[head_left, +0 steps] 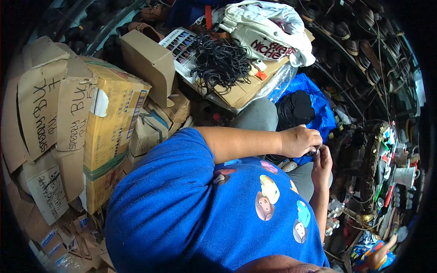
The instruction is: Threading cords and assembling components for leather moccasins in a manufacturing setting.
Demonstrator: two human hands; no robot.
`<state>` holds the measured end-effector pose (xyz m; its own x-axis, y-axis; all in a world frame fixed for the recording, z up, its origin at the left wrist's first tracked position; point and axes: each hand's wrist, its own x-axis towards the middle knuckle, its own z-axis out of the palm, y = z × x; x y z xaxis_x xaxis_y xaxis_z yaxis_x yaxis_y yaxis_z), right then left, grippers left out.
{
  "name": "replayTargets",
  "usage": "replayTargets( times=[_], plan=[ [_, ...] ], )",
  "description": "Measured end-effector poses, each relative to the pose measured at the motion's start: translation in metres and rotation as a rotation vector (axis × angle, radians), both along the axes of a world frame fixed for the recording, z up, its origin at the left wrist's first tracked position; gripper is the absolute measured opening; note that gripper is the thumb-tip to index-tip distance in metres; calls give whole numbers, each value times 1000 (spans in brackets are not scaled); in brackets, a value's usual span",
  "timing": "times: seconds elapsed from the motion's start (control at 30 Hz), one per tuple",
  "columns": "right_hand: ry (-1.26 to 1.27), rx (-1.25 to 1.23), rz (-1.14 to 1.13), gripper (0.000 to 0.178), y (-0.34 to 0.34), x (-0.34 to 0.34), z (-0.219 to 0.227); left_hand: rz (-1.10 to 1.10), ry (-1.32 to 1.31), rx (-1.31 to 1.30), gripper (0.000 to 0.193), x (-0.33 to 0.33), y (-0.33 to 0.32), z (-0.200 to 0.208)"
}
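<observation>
My left hand point(300, 142) reaches in from the left, its fingers curled into a pinch. Just below it my right hand point(322, 164) has its fingertips pressed together, meeting the left fingers. Something small and dark seems to sit between them, too hidden to name. Both hands are above my lap, over my grey trousers point(257, 113). Right behind them, a stack of black rounded flat pieces point(296, 108) lies on a blue plastic bag point(321, 93).
Ahead, a cardboard box point(246, 93) bears a tangle of black cords point(218, 61), a printed sheet point(180, 43) and a white cloth bag point(268, 32). Cartons point(116, 127) crowd the left. Shoes on racks point(364, 50) and a cluttered bench point(364, 159) line the right.
</observation>
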<state>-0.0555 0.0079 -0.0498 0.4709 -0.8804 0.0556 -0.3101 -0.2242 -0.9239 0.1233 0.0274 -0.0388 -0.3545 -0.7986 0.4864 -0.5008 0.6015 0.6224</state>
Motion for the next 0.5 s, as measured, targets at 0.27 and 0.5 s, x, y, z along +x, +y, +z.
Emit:
replayTargets(
  times=[0.27,0.5],
  plan=[
    [-324,254,29,12,-8,13,-5,-97,396,201,11,9,2,4],
    [-298,354,-88,28,-12,1,-13,62,401,230,11,18,-4,7]
  ],
)
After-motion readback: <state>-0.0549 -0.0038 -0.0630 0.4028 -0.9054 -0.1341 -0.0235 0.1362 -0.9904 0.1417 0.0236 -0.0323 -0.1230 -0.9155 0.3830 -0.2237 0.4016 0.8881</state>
